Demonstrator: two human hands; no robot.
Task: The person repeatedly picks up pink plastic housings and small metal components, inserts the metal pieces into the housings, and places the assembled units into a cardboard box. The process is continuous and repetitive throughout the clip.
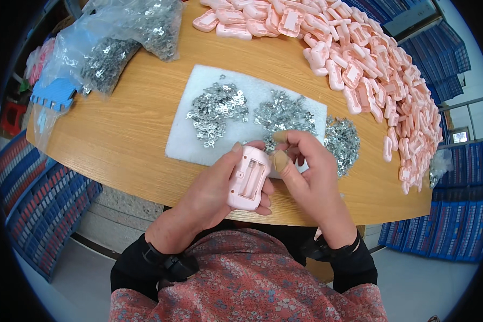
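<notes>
The left hand (pixel 212 196) grasps a pink plastic casing (pixel 248 180) at the near edge of the wooden tabletop (pixel 129 129), its fingers wrapped behind and beneath the shell and the thumb lying along the casing's left side; the casing stands tilted with its open rectangular recess facing up toward the camera; it sits at about 6 o'clock from the white foam pad (pixel 198 145), just over the pad's near edge. The right hand (pixel 311 177) is just beside the casing at its 3 o'clock, touching its right side; thumb and forefinger are pinched together near the casing's top corner, both tips wrapped in tan tape; whether a small metal piece lies between them I cannot tell.

On the foam pad lie two loose heaps of small silvery metal parts (pixel 218 110), one at the pad's 10 o'clock side and one toward 1 o'clock; a third heap (pixel 342 142) rests on the bare wood at 3 o'clock from the pad. A long pile of pink casings (pixel 359 70) curves along the far and right rim of the tabletop, from 12 o'clock round to 4 o'clock. Clear plastic bags of metal parts (pixel 112 48) sit at 10 o'clock, with a blue plastic piece (pixel 52 94) beside them at the left edge. Stacks of blue crates (pixel 43 198) stand on the floor at 8 o'clock and 4 o'clock.
</notes>
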